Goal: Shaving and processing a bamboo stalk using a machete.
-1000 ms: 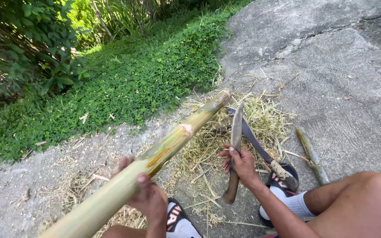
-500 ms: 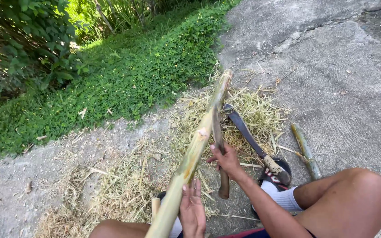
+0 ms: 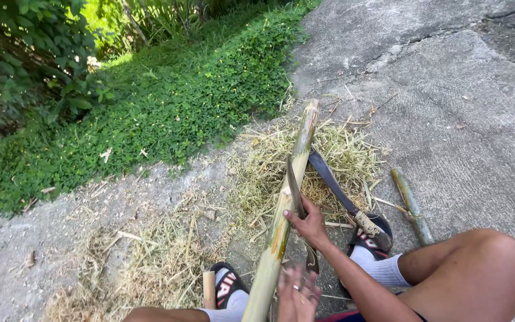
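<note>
A long green-yellow bamboo pole (image 3: 290,197) runs from my lap out to a heap of dry shavings (image 3: 341,152). My left hand (image 3: 296,295) holds the pole's near part from its right side, fingers loosely spread, a ring on one finger. My right hand (image 3: 309,223) grips a knife; its blade (image 3: 294,186) lies along the pole's right side, and its wooden handle (image 3: 312,260) shows below the hand.
A second long dark blade with a wrapped handle (image 3: 336,186) lies on the shavings beside my right sandalled foot (image 3: 372,238). A short bamboo piece (image 3: 409,203) rests on the concrete at right. More shavings (image 3: 150,262) lie at left. Green ground cover (image 3: 168,113) borders the pavement.
The pole swung from slanting left to pointing nearly straight ahead. My right hand brought the knife against it, and my left hand slid down toward the near end.
</note>
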